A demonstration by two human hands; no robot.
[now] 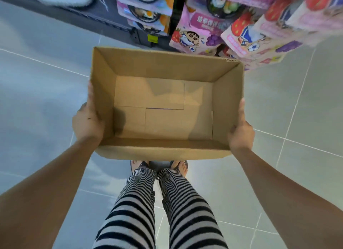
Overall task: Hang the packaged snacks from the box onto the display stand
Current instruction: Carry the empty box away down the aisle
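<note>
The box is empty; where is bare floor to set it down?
Bare grey tiled floor left of the brown cardboard box, and at its right, short of the pink snack packs. Crowded ahead around the black display stand.

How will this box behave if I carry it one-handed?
Probably light: the box is empty. With the top open, its walls may flex when squeezed. The left hand and right hand hold opposite sides, so one hand alone would likely let it tip.
</note>
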